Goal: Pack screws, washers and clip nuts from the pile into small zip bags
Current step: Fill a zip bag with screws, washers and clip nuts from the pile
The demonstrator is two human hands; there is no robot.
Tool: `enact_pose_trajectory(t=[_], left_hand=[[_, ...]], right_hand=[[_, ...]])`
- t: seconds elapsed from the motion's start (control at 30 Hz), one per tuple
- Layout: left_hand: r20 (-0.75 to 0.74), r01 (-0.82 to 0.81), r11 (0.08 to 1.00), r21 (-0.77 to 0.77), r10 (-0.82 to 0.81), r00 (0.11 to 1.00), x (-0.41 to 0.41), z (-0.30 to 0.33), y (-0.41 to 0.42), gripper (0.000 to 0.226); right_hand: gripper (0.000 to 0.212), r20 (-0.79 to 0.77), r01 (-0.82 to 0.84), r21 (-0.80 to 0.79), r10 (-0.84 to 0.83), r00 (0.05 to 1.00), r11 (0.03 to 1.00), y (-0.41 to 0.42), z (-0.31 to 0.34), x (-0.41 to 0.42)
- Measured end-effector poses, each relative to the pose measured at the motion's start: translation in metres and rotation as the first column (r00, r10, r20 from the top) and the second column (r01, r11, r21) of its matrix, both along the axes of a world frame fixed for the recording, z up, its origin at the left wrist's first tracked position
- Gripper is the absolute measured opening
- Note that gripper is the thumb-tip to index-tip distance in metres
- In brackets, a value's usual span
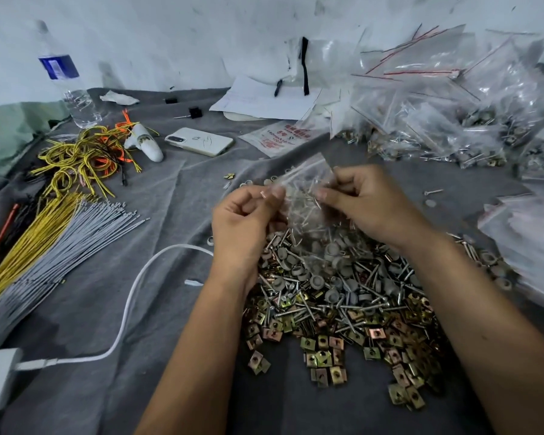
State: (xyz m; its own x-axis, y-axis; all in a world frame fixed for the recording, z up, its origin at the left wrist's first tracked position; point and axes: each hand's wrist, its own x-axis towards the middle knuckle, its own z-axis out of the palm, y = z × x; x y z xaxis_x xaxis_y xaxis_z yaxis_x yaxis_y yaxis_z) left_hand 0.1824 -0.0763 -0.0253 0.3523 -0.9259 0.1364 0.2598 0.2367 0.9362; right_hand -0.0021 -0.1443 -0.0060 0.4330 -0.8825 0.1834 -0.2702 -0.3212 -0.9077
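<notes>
A small clear zip bag [305,196] with screws inside hangs above the pile, held between both hands. My left hand [242,221] pinches its left side near the top. On the bag's right side my right hand [361,205] grips it with thumb and fingers. Beneath them lies the pile [343,296] of screws, grey washers and brass-coloured clip nuts on the grey cloth. The clip nuts [327,356] spread along the pile's near edge.
Filled zip bags [453,120] heap at the right and back right. A phone [200,141], water bottle [66,80], wire bundles [85,155], grey and yellow ties [44,246] and a white cable [129,296] lie to the left. Papers [264,98] sit at the back.
</notes>
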Motion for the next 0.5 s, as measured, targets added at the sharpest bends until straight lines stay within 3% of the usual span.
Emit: enact_pose_trajectory(t=[0.07,0.13,0.23,0.37,0.5], left_hand=[[-0.006,-0.063,0.998,-0.030,0.063,0.998,0.003,0.000,-0.002,0.016],[0.017,-0.092,0.994,-0.052,0.093,0.996,0.007,0.001,-0.003,0.014],[0.110,-0.032,0.998,-0.063,0.039,0.993,0.007,0.000,-0.003,0.012],[0.223,0.023,0.998,-0.061,-0.009,0.975,0.003,-0.003,-0.003,0.011],[0.248,-0.011,0.997,-0.078,0.030,0.968,0.005,-0.004,-0.003,0.008]], right_hand=[[0.010,0.104,-0.020,0.032,0.016,0.994,0.999,-0.003,-0.002,-0.004],[0.021,0.113,-0.097,0.037,0.093,0.989,0.995,-0.003,-0.002,-0.010],[0.026,0.141,-0.164,0.021,0.159,0.977,0.986,-0.001,0.000,-0.015],[0.014,0.264,0.022,-0.064,-0.005,0.965,0.998,-0.004,-0.001,-0.012],[0.007,0.184,0.089,-0.126,-0.065,0.981,0.988,-0.006,-0.007,-0.011]])
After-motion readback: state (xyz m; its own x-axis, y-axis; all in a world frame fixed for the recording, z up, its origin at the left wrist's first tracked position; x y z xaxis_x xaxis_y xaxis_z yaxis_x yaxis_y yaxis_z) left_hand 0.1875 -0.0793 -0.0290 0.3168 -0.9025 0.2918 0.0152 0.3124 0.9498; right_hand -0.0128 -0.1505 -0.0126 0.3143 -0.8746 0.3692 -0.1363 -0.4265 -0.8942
